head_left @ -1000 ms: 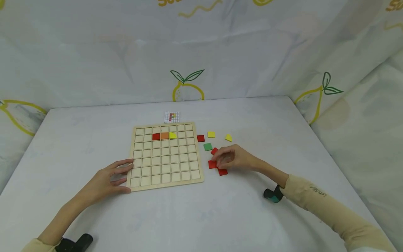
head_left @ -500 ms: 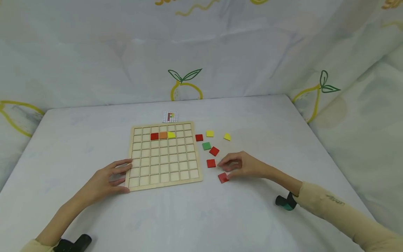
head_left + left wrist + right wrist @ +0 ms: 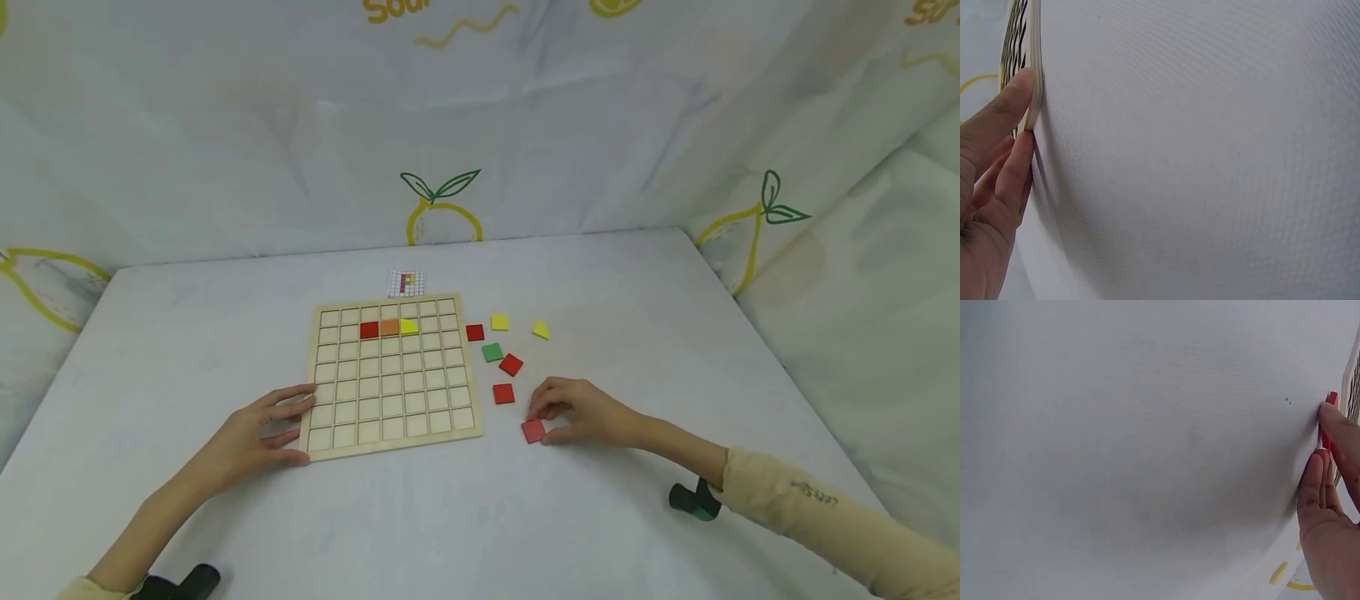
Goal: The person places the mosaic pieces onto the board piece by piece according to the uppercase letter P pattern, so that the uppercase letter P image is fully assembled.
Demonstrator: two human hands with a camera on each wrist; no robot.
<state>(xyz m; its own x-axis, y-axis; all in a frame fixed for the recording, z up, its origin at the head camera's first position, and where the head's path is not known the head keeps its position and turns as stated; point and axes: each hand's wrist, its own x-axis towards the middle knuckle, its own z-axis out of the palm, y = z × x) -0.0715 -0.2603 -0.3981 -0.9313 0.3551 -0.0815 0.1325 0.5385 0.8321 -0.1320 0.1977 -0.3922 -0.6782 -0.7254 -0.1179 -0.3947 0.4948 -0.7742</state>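
A wooden grid board [image 3: 397, 450] lies flat on the table, with a red square tile [image 3: 369, 330], an orange square tile [image 3: 390, 327] and a yellow rounded tile [image 3: 408, 326] side by side in one row. My left hand [image 3: 251, 429] rests spread along the board's left edge, its thumb at the near corner; the left wrist view shows the thumb [image 3: 1013, 94] touching the board's side. Right of the board, my right hand [image 3: 585, 412] pinches a red square tile [image 3: 533, 431] between thumb and fingers, low at the table. In the right wrist view that tile [image 3: 1332, 398] is seen edge-on.
Between board and right hand lie loose tiles: several red squares [image 3: 504, 393], a green tile [image 3: 492, 352], a yellow square [image 3: 499, 322] and a yellow rounded tile [image 3: 541, 329]. A small printed pattern card [image 3: 407, 283] sits behind the board. A patterned cloth [image 3: 562, 150] hangs at the back.
My right hand has moved right and toward me, drawing one red tile away from the others. The remaining loose tiles now show uncovered. My left hand stays at the board's edge.
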